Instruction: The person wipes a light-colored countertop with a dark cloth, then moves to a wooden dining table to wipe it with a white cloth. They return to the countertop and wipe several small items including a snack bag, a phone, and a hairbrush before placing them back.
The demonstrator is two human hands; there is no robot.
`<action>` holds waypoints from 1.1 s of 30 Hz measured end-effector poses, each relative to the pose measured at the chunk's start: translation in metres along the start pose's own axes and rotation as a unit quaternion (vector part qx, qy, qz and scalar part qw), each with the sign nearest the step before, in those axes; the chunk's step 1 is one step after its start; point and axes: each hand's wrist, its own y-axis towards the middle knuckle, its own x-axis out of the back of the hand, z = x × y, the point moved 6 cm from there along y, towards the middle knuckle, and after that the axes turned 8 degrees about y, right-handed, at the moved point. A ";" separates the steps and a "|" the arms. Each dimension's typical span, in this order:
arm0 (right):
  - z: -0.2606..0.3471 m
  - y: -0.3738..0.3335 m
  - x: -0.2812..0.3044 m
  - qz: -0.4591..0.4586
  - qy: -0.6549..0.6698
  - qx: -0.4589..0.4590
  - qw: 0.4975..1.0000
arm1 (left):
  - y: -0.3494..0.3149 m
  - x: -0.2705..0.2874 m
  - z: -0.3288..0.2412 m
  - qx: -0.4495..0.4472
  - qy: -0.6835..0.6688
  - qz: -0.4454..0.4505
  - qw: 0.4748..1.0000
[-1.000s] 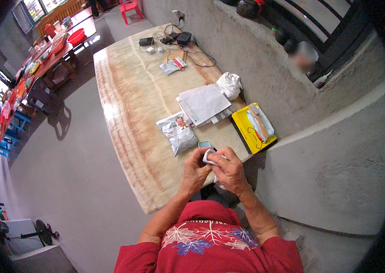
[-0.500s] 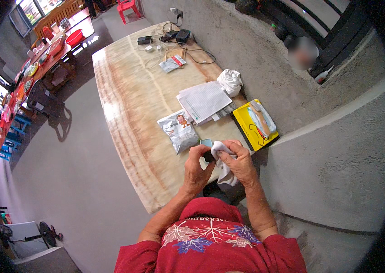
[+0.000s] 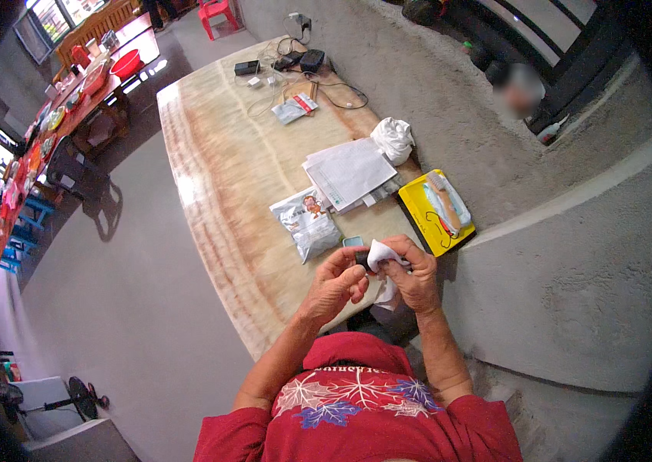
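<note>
My left hand (image 3: pixel 333 286) pinches a small dark object (image 3: pixel 362 260) between thumb and fingers at the near end of the table. A white cloth (image 3: pixel 380 252) is bunched in my right hand (image 3: pixel 417 283), its fingers closed and pressing it against the dark object. The cloth's lower end hangs below that hand. Part of the dark object is hidden by the cloth and fingers, so its kind is unclear. Just beyond my left fingertips is a small light-blue rectangular piece (image 3: pixel 353 242). A silver packet (image 3: pixel 306 225) lies left of it.
Stacked papers (image 3: pixel 349 173) and a crumpled white cloth (image 3: pixel 393 141) lie farther up the marble-patterned table (image 3: pixel 218 154). At the right edge, a yellow box (image 3: pixel 420 206) holds a wooden-handled brush (image 3: pixel 441 202). Chargers and cables (image 3: pixel 295 61) sit at the far end beside a rough wall.
My left hand has shifted slightly down, its fingers now lower on the dark object. My right hand and the cloth have moved a little to the right.
</note>
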 end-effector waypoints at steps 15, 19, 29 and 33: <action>0.000 -0.001 -0.017 -0.008 -0.113 0.019 0.993 | 0.000 -0.015 -0.020 -0.171 0.197 -0.045 0.964; 0.004 0.004 -0.012 -0.085 -0.159 -0.025 0.983 | -0.002 -0.011 -0.017 -0.153 0.209 -0.046 0.965; -0.008 0.003 -0.006 -0.062 -0.099 0.032 0.993 | -0.002 -0.006 -0.005 -0.120 0.174 -0.065 0.975; -0.003 0.001 -0.009 -0.074 -0.178 0.043 0.980 | 0.000 -0.006 -0.001 -0.147 0.198 -0.073 0.966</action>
